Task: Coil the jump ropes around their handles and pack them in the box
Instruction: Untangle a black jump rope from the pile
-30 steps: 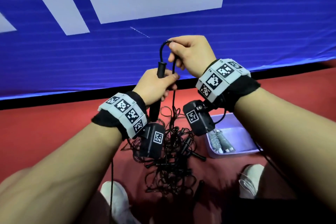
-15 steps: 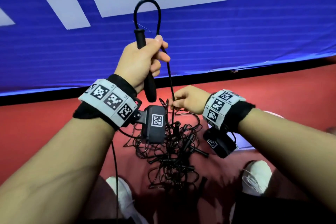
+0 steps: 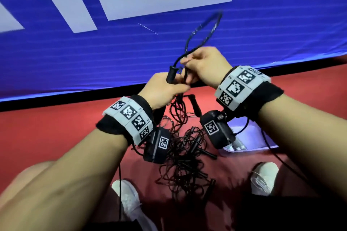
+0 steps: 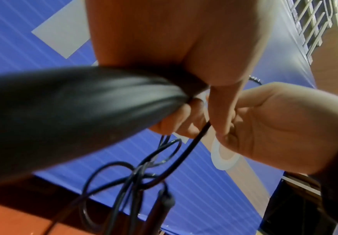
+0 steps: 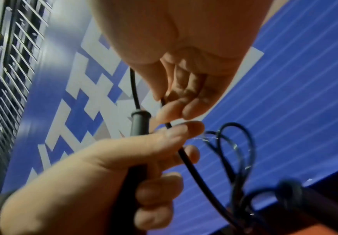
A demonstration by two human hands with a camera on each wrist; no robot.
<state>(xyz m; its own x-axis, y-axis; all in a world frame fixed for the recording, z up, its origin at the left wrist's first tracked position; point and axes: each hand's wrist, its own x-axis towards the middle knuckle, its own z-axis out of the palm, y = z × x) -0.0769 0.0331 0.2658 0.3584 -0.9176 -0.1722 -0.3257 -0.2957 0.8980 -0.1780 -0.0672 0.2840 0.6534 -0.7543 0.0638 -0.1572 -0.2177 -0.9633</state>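
Observation:
In the head view my left hand (image 3: 174, 88) grips an upright black jump-rope handle (image 3: 171, 75) in front of me. My right hand (image 3: 187, 63) pinches the black rope (image 3: 202, 30) just beside the handle's top, and a blurred loop rises above it. The rope's second handle (image 3: 195, 105) dangles below the hands. The right wrist view shows my left hand (image 5: 93, 174) round the handle (image 5: 141, 122) and the rope (image 5: 194, 167) passing between my right hand's fingertips (image 5: 170, 114). A tangled pile of ropes (image 3: 184, 155) lies on the floor.
A lavender box (image 3: 251, 133) sits on the red floor (image 3: 56, 127) at the right, partly behind my right wrist camera, with coiled ropes (image 3: 237, 144) inside. My white shoes (image 3: 129, 199) (image 3: 264, 176) flank the pile. A blue banner wall (image 3: 112, 52) stands close ahead.
My left hand has come down with the handle. My right hand has risen from the pile to the handle's top, bringing the rope up into a loop.

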